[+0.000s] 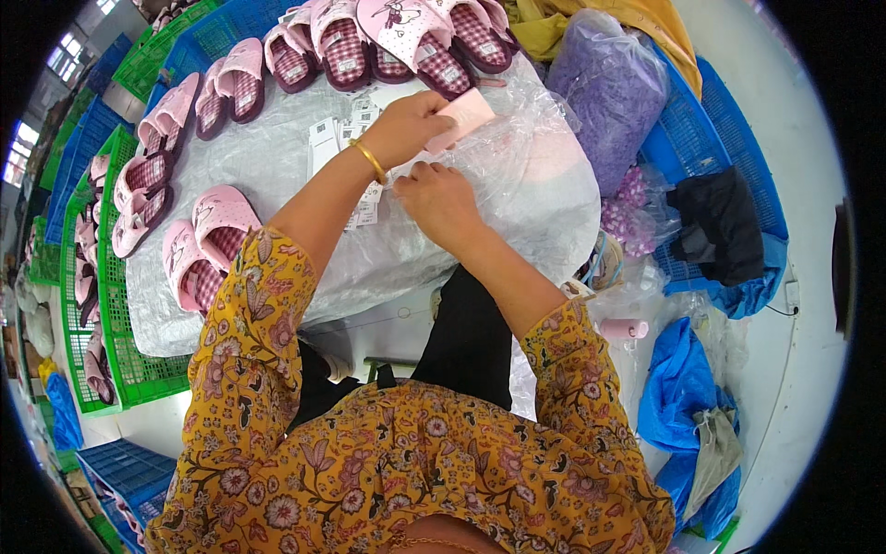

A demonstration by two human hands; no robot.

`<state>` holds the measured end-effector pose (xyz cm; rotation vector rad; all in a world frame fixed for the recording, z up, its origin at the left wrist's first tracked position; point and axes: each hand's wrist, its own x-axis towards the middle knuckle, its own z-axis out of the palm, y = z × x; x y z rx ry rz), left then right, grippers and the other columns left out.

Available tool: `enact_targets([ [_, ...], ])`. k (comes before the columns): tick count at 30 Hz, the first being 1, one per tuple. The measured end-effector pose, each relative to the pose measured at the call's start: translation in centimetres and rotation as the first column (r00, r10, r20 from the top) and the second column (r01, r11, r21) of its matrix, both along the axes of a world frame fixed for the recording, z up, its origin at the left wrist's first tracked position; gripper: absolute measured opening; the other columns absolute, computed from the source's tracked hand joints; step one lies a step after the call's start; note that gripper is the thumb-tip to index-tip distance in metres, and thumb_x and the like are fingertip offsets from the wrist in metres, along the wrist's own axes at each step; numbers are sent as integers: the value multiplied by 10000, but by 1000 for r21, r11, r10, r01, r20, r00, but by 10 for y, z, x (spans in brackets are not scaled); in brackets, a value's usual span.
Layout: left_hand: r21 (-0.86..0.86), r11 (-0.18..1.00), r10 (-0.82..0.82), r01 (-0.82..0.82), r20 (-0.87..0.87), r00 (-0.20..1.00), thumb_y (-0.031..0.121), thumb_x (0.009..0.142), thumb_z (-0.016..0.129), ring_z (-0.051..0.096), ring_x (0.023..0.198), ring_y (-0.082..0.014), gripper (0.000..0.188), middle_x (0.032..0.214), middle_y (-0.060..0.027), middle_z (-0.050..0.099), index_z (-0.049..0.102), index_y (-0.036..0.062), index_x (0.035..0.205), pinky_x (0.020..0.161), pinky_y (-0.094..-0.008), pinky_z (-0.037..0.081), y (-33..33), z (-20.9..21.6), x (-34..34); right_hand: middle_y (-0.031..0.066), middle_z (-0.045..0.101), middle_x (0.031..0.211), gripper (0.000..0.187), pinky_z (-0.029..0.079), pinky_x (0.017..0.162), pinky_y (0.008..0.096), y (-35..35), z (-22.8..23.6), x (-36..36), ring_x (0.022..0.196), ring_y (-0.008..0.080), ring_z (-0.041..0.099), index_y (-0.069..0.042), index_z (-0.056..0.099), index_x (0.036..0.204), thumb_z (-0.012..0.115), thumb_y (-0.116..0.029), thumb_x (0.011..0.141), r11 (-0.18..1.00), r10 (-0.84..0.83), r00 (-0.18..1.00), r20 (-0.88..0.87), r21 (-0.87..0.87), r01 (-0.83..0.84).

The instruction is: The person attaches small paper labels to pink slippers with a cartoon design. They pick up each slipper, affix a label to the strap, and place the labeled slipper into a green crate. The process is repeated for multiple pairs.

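"Above the plastic-covered table point(263, 162), what is held?"

"The left hand point(406, 131) pinches a pale pink rectangle point(466, 118) by its left side, just below the row of pink slippers point(343, 51). The right hand point(438, 205) curls nearby; whether it holds anything, I can't tell."

"How would it handle?"

"Light, I'd judge, flexible, perhaps slick; take an edge."

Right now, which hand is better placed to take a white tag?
Probably the right hand: it shows no object and sits near the white tags, while the left hand grips a pink piece.
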<state>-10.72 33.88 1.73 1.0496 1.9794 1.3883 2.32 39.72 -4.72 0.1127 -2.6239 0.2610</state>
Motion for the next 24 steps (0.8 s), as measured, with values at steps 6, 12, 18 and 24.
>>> enact_targets([
  [6,-132,972,-182,192,86,980,160,921,612,619,781,-87,205,944,-28,650,603,9,1059,703,-259,499,22,-7,3,74,616,882,91,483,773,374,9,-10,3,884,246,611,-96,667,840,607,-143,790,993,75,982,-172,-74,-89],
  [12,-227,944,-206,238,155,966,160,937,579,625,879,-105,234,970,-34,642,588,21,1125,793,-275,501,29,-32,-3,19,613,953,130,472,779,381,4,-7,21,899,229,593,-103,631,860,687,-106,742,942,222,931,-289,-183,-281],
  [18,-170,968,-161,183,134,978,232,891,610,605,873,-168,317,1009,-107,669,636,6,1111,798,-306,474,29,-53,-7,31,583,975,140,423,757,363,-17,20,41,889,218,546,-105,591,866,658,-152,752,921,260,890,-374,-179,-345],
  [24,-227,968,-146,105,-176,973,289,892,598,629,916,-239,373,1021,-152,672,621,-3,1122,831,-335,476,26,-40,7,38,607,834,138,454,654,367,-58,46,85,741,232,581,-105,601,871,690,-160,781,789,314,852,-418,-383,-480],
])
